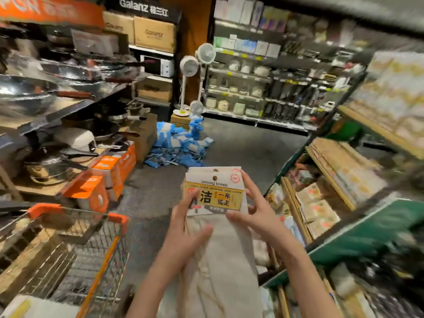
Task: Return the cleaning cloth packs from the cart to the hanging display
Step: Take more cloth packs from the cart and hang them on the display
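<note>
Head view: I am holding a cleaning cloth pack (215, 214) at lower centre, out of the wire cart (91, 237) at lower left and not yet hung; no display hook is showing, so hanging is still pending. My left hand (183, 232) is pinching its glossy yellow-labelled card header, thumb across soft, creased beige cloth; my right hand (250, 214) is gripping the right edge, fingers curled.

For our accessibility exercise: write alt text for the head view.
Both hands, left and right, hold a stack of cream cleaning cloth packs with yellow labels in a shop aisle. An orange-handled wire cart stands at left; blue packs lie heaped on the floor.
</note>
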Demonstrator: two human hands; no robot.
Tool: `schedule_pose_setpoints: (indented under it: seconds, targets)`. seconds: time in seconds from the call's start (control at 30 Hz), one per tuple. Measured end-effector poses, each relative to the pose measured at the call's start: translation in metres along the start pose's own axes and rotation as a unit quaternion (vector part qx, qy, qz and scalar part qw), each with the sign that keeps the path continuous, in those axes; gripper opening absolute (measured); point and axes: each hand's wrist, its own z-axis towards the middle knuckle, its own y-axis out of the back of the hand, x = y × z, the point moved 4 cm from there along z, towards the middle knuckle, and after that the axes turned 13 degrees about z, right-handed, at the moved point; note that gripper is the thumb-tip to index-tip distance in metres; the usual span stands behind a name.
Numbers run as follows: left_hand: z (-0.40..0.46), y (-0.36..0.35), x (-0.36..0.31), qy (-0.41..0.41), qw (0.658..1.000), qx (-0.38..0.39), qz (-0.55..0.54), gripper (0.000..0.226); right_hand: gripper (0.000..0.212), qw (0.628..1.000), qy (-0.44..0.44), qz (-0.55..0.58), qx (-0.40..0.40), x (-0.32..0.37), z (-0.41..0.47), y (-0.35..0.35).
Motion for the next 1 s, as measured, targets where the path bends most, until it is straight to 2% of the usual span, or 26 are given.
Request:
schedule_pose_setpoints:
  seconds: [0.17, 0.3, 0.43, 0.6, 0.77, 0.87, 1.0]
  targets:
    - [-0.039, -0.093, -0.064, -0.033, 0.993, 0.092, -0.065, 0.073, 0.088, 0.994, 0.009, -0.008, -0.109, 0.027, -0.106, 0.085]
    - [-0.086, -0.166, -0.112, -0.040, 0.979, 0.164, -0.110, 0.092, 0.084, 0.980, 0.009, -0.007, -0.197, 0.041, -0.206, 0.140]
    - [-0.145, -0.235, -0.155, -0.077, 0.964, 0.227, -0.114, 0.100, 0.066, 0.953, 0.030, -0.013, -0.300, 0.051, -0.312, 0.186]
    - [-0.226, -0.311, -0.197, -0.106, 0.942, 0.291, -0.126, 0.096, 0.052, 0.913, 0.061, 0.007, -0.404, 0.059, -0.445, 0.227]
    - [-0.299, -0.378, -0.226, -0.101, 0.892, 0.395, -0.194, 0.095, 0.045, 0.869, 0.066, -0.013, -0.491, 0.071, -0.556, 0.250]
    - [-0.331, -0.412, -0.245, -0.107, 0.860, 0.451, -0.213, 0.085, 0.046, 0.838, 0.066, -0.030, -0.540, 0.080, -0.611, 0.256]
    - [-0.363, -0.443, -0.271, -0.125, 0.809, 0.525, -0.233, 0.086, 0.048, 0.795, 0.054, -0.084, -0.599, 0.094, -0.664, 0.257]
